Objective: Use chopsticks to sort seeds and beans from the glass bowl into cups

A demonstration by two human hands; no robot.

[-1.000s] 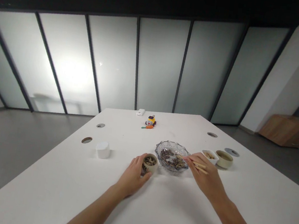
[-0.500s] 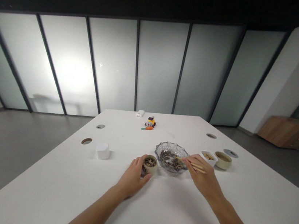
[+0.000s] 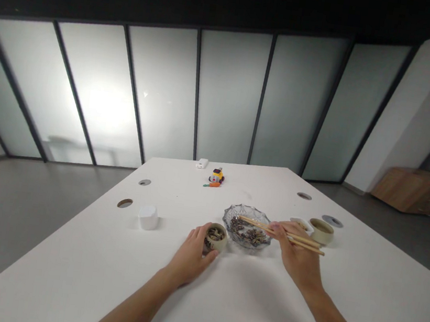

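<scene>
My left hand (image 3: 195, 253) is curled round the near left side of a small beige cup (image 3: 219, 245), which stands tilted or upright on the table; I cannot tell which. Inside the cup lie dark and pale seeds, perhaps sunflower seeds. My right hand (image 3: 296, 251) grips a pair of wooden chopsticks (image 3: 256, 223), their tips over a clear glass bowl (image 3: 226, 225). Dark striped seeds (image 3: 252, 236) lie in heaps in that bowl. Whether the tips pinch a seed is too small to tell.
Behind my right hand stand a white dish (image 3: 307, 225), partly hidden, and a beige bowl (image 3: 321, 232). A white container (image 3: 148, 217) sits to the left. Farther back are a yellow toy vehicle (image 3: 217, 175), a toy carrot (image 3: 212, 185) and a white object (image 3: 202, 163). The table (image 3: 106, 263) has several round holes.
My right hand has shifted slightly right, and the chopsticks now lie flatter, with their tips farther left over the glass bowl. My left hand and the cup have stayed in place.
</scene>
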